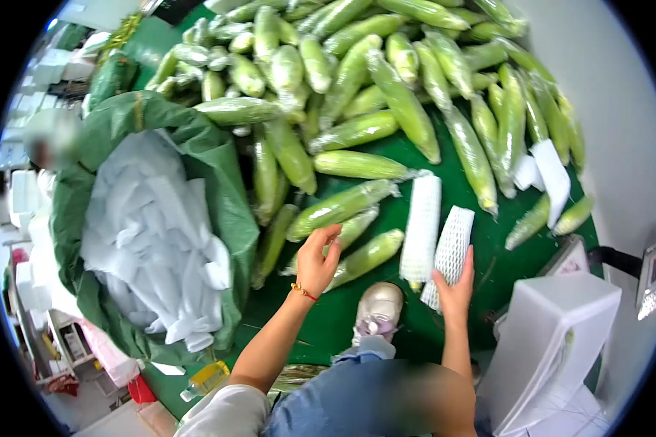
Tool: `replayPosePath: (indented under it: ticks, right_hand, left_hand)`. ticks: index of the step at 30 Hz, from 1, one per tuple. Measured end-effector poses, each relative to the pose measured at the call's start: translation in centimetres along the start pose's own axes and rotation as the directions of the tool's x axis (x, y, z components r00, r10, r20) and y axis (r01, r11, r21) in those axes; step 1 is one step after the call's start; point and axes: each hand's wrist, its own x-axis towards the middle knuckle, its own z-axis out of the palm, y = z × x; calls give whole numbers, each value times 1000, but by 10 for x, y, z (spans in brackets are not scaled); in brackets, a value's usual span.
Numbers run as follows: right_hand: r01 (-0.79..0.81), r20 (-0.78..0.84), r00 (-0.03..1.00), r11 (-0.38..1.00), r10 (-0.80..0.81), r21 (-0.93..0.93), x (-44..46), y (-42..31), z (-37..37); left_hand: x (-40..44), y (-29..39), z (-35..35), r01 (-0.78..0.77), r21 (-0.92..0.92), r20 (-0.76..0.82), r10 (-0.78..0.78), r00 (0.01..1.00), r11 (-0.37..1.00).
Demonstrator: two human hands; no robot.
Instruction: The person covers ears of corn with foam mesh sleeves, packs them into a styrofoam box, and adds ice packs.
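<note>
My left hand [318,256], with a red bracelet at its wrist, is just over a plastic-wrapped ear of corn [340,209]. Its thumb and fingers are apart, with nothing visible between them. Another wrapped ear [368,258] lies below and to the right of that hand. My right hand [455,288] has its thumb and fingers around the lower part of a white foam net sleeve [453,237]; whether an ear is inside it I cannot tell. Beside it on the green floor lies a second foam net sleeve [421,226], with a greenish tip poking out at its lower end.
A big heap of wrapped corn [284,69] spreads across the back. On the left stands a green sack [229,189] full of white foam sleeves [153,240]. A white plastic stool [554,328] is at the right; my shoe [379,306] is in front. A yellow bottle [209,379] lies lower left.
</note>
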Motion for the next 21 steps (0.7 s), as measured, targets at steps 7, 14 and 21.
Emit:
replayPosePath:
  ticks: [7, 14, 21]
  right_hand:
    - [280, -74, 951, 941, -299, -192, -13, -23, -20]
    - [338, -36, 939, 938, -341, -71, -17, -36, -21]
    - [99, 84, 986, 903, -147, 418, -27, -72, -9]
  left_hand:
    - [22, -9, -108, -143, 401, -209, 243, 947, 905]
    - [101, -88, -259, 252, 874, -432, 424, 796, 416]
    - [92, 28, -157, -233, 260, -371, 319, 872, 937]
